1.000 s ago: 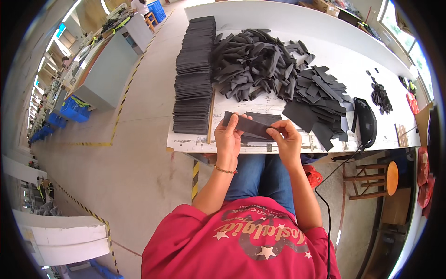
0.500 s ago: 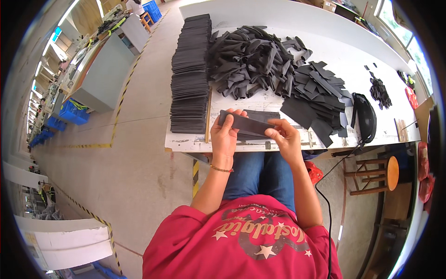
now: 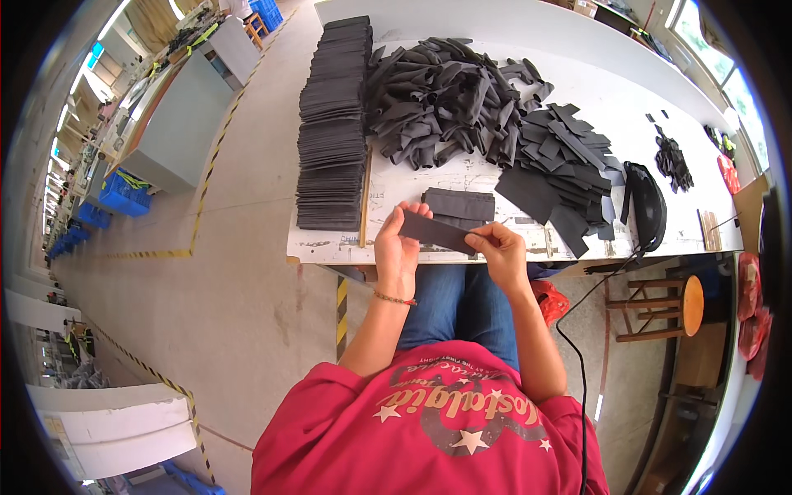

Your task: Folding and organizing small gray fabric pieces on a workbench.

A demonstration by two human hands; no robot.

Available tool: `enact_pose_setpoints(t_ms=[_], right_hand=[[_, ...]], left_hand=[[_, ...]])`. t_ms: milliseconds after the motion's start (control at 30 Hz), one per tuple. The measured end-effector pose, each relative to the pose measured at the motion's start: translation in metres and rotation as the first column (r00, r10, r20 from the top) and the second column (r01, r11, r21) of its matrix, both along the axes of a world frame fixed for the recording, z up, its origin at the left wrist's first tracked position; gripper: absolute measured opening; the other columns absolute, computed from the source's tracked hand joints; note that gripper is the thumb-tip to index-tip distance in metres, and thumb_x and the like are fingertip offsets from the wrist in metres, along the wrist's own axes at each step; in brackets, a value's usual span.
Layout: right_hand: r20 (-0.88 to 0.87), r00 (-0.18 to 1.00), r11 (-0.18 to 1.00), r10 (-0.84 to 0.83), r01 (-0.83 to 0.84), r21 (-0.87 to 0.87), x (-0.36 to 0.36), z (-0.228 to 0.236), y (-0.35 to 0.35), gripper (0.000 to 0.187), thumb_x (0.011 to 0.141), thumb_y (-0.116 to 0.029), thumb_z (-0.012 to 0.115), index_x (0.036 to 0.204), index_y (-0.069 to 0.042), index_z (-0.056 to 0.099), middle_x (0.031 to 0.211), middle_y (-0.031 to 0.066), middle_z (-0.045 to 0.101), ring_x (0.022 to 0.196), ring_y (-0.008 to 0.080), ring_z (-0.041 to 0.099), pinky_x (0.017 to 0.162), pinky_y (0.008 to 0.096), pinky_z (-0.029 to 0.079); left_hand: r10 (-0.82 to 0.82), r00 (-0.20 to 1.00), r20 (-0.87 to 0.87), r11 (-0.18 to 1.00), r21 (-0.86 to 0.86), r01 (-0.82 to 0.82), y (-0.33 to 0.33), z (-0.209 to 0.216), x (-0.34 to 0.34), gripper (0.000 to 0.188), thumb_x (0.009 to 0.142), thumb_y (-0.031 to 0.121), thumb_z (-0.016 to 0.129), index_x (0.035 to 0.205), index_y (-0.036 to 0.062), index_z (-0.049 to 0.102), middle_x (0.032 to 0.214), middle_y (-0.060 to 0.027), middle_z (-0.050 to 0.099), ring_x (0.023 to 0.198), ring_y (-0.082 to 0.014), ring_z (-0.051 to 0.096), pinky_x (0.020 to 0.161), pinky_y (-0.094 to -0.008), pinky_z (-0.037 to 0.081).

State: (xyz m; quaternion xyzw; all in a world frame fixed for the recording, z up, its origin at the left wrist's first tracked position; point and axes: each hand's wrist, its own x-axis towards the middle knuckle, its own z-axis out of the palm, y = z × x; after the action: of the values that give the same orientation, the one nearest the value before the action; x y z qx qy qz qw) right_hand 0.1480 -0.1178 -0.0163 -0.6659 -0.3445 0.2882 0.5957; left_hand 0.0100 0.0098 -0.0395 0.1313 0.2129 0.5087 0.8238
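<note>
A flat black fabric strip (image 3: 437,233) stretches between my two hands, just above the near edge of the table. My left hand (image 3: 398,252) holds its left end, the fingers behind and the thumb along the edge. At the other end, my right hand (image 3: 502,252) pinches the strip between thumb and fingers. Right behind it, a small pile of similar black strips (image 3: 459,204) lies on the white table (image 3: 396,183); the held strip and my right hand hide part of that pile.
On the left stands a long, neat row of stacked black pieces (image 3: 332,124). Farther back are a heap of rolled black pieces (image 3: 450,99) and loose flat ones (image 3: 565,165). A black curved case (image 3: 646,206) with a cable sits right; a wooden stool (image 3: 691,306) stands below.
My right fingers have closed in a pinch on the strip's right end. The strip tilts down more to the right, and more of the small pile shows behind it.
</note>
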Motion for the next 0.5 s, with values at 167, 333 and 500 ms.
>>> enact_pose_setpoints(t_ms=[167,333,500], right_hand=[[-0.191,0.981,0.998,-0.026,0.037,0.055,0.037,0.003,0.017,0.011,0.084,-0.009,0.071,0.088,0.002,0.07,0.073,0.0002,0.064,0.064,0.0064,0.053,0.059,0.0214,0.043],[-0.02,0.995,0.988,-0.103,0.1,-0.119,0.082,-0.028,0.045,0.015,0.08,-0.007,0.074,0.09,0.003,0.071,0.065,-0.0028,0.057,0.057,0.0041,0.047,0.052,0.0216,0.038],[0.368,0.917,0.926,-0.157,0.267,-0.268,0.075,-0.062,0.059,0.017,0.075,-0.009,0.077,0.089,-0.003,0.07,0.075,0.0078,0.06,0.065,0.0164,0.057,0.062,0.0298,0.047]], left_hand=[[0.03,0.901,-0.433,0.988,0.149,0.038,0.008,0.014,0.018,0.018,0.092,0.015,0.066,0.096,-0.0035,0.066,0.092,-0.0088,0.066,0.08,-0.0191,0.064,0.077,-0.0296,0.051],[0.427,0.587,-0.688,0.77,0.617,0.163,0.046,-0.021,0.049,0.012,0.083,0.012,0.075,0.09,0.0016,0.072,0.084,-0.0021,0.064,0.069,-0.0079,0.057,0.065,-0.0224,0.045],[0.433,0.278,-0.857,0.725,0.514,0.457,0.063,-0.063,0.048,0.02,0.076,0.012,0.078,0.094,0.0069,0.071,0.087,-0.0061,0.058,0.071,-0.0175,0.059,0.068,-0.0308,0.05]])
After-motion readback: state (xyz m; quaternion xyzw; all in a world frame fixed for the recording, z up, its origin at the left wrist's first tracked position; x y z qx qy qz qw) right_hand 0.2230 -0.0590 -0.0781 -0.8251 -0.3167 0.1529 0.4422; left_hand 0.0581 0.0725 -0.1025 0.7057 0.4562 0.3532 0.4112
